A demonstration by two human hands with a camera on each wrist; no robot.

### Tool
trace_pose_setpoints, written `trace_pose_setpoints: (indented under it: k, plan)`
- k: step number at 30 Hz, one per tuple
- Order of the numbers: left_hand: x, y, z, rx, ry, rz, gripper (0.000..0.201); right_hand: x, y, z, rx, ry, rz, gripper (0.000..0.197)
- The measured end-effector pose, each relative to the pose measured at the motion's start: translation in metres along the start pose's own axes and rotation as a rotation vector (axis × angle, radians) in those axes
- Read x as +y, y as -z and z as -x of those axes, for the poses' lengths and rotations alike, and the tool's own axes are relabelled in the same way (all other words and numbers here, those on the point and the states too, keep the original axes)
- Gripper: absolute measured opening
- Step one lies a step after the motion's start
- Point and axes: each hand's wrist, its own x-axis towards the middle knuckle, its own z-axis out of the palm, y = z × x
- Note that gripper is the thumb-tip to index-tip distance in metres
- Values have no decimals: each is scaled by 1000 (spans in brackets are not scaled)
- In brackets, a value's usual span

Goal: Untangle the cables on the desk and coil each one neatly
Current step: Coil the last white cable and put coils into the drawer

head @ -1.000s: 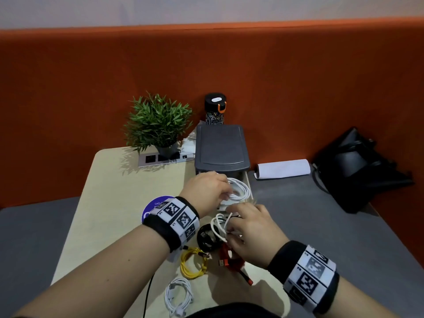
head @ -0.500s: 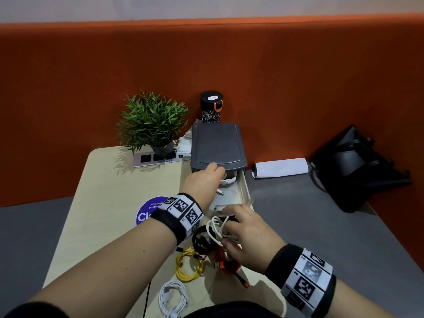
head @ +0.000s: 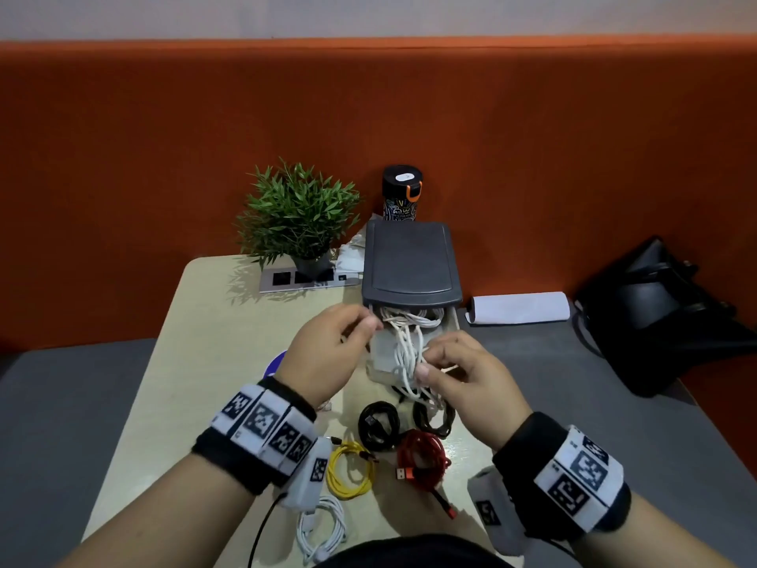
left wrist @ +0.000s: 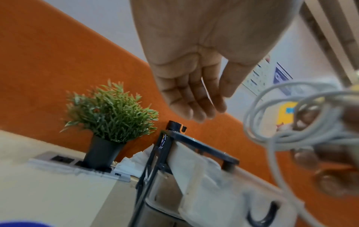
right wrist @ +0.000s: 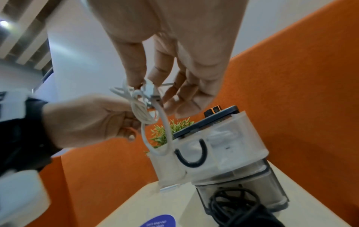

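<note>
White cable (head: 403, 342) hangs in a loose bundle between both hands, above the open drawer of the grey storage box (head: 409, 264) at the back of the tabletop (head: 205, 321). 5 coiled cables already lie near the front edge. Risk: the loops could snag on cable left in the drawer, or spring apart if the grip slackens. The left hand (head: 327, 354) pinches strands near the drawer mouth; the right hand (head: 467, 379) pinches the bundle lower down, thumb forward.
</note>
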Motion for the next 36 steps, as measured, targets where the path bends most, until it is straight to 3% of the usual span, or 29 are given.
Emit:
trace_pose_setpoints:
  k: [2,4,10,16,22,26,33,36]
  plan:
    - [7,7,15,-30,83,230,25,-6,-3,-4,29,23,13,9]
    - [14,9,25,-68,118,324,28,-11,-9,-7,23,79,109,5]
    - [14,13,32,8,136,295,5,-31,-24,-4,-71,296,254,17]
    - [4,33,38,51,196,375,13,-49,-21,-7,74,220,90,16]
    - [1,43,45,10,182,446,11,-64,-30,-8,-21,306,147,22]
    - [-2,45,47,-32,164,421,11,-70,-45,-15,20,390,261,3]
    - [-21,65,48,95,245,452,14,-78,-34,-27,131,209,19,16]
    - [-21,74,48,114,231,493,14,-77,-36,-27,23,97,74,11]
